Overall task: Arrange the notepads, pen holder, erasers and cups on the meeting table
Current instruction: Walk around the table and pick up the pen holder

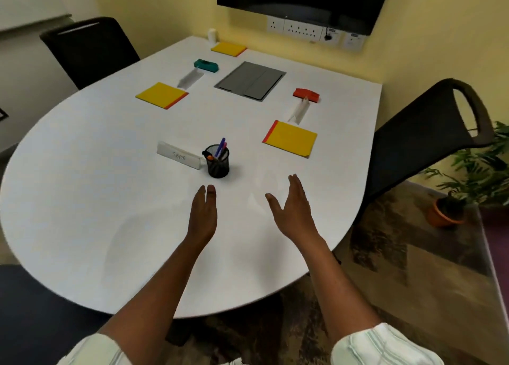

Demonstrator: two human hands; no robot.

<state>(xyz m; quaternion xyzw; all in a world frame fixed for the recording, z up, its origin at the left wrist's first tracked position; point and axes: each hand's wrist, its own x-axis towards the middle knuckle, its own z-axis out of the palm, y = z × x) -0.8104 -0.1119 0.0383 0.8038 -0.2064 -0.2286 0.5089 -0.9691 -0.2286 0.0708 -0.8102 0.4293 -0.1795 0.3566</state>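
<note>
Hovering hands: left hand and right hand are empty, fingers straight, apart over the table.
Pen holder: upright, just ahead of the left fingertips, close beside a name card.
Risk: a careless forward reach could likely tip the holder, spilling pens, or knock the card flat.
Notepad: ahead of the right hand.
Erasers: teal eraser and red eraser, well beyond both hands.

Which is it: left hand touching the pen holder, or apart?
Apart. The head view shows bare table between the left hand and the pen holder.
</note>
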